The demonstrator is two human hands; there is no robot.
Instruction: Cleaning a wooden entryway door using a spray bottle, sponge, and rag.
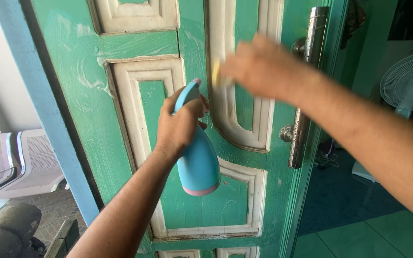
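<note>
Left hand [180, 126] clenched around the neck of a blue spray bottle [198, 157]: fingers wrap just under the nozzle, the pink-rimmed base hangs below the wrist, tilted toward the door. Right hand [264, 64], blurred, is pressed against the cream moulding with a small yellow sponge [215, 72] showing at its fingertips; the hold on it appears closed, though the blur hides the fingers. Both hands work on a green panelled door [96, 110] streaked with soapy film, its long metal handle [307, 86] just right of the right forearm, and a white fan [409, 83] stands well beyond.
</note>
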